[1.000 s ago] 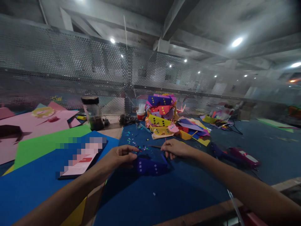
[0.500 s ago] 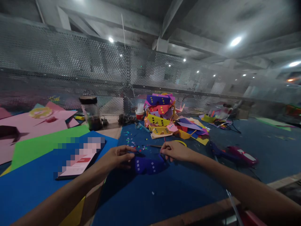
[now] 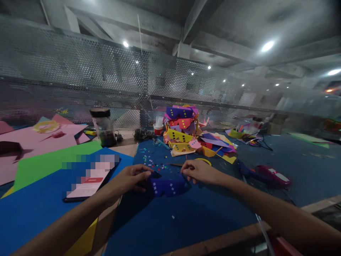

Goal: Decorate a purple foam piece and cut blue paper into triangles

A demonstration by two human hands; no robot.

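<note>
A purple paper piece [image 3: 166,186] with small light squares on it lies on the blue mat [image 3: 186,220] between my hands. My left hand [image 3: 130,177] pinches its left end with fingers closed. At its right end rests my right hand [image 3: 198,171], fingers curled and pressed on the paper's edge. Tiny coloured paper squares [image 3: 151,160] are scattered just beyond the piece.
A heap of folded coloured paper shapes [image 3: 186,133] stands behind my hands. A dark-lidded jar [image 3: 103,128] and a small cup [image 3: 159,128] sit further back. Large green [image 3: 50,163], pink and blue sheets and a phone [image 3: 85,183] lie left. A pink-purple tool [image 3: 271,176] lies right. A perforated metal wall [image 3: 80,89] closes the back.
The purple piece and both hands have shifted slightly left and nearer to me; my left fingers have closed further onto its end.
</note>
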